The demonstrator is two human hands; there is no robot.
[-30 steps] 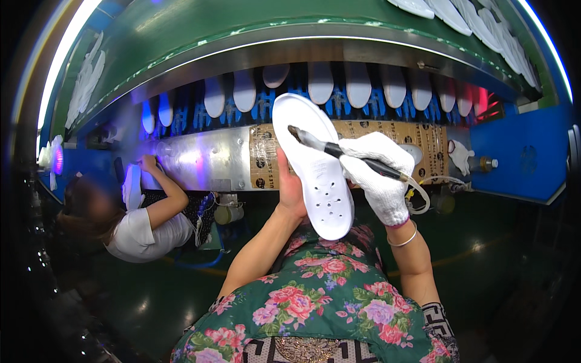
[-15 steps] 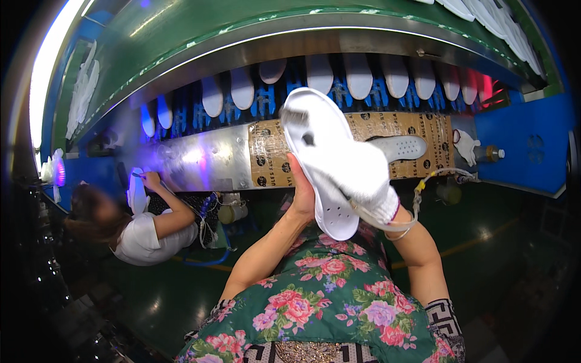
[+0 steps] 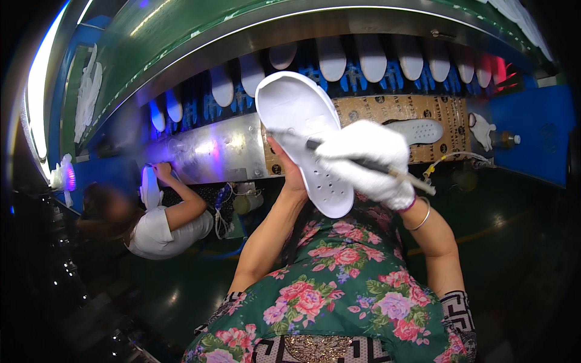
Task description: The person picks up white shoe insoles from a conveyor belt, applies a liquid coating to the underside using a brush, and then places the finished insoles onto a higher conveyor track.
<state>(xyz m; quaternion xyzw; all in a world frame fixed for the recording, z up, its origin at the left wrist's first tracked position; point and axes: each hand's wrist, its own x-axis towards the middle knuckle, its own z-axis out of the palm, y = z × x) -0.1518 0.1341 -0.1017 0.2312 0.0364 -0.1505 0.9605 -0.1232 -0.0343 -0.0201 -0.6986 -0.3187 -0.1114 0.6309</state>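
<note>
A white shoe sole (image 3: 296, 100) with small holes toward its near end is tilted up in front of me. My bare left hand (image 3: 292, 172) is closed around its left edge, the fingers mostly hidden underneath. My right hand (image 3: 370, 162), in a white glove, closes on a slim brush (image 3: 417, 181) whose handle sticks out to the right. The brush's blurred tip lies over the inner face of the sole, near its middle. A second perforated sole (image 3: 417, 130) rests on the cardboard (image 3: 372, 107), partly behind my right hand.
Behind the work ledge (image 3: 212, 151), several soles (image 3: 372, 60) hang in a row by blue clamps. At the right lie a white glove (image 3: 482, 131) and a yellow-white hose (image 3: 448, 160). On the left a co-worker (image 3: 166, 227) handles another sole (image 3: 150, 187).
The brush has swept from the sole's far end down toward its middle, with my right hand drawn nearer. The view has shifted slightly. The sole stays in my left hand.
</note>
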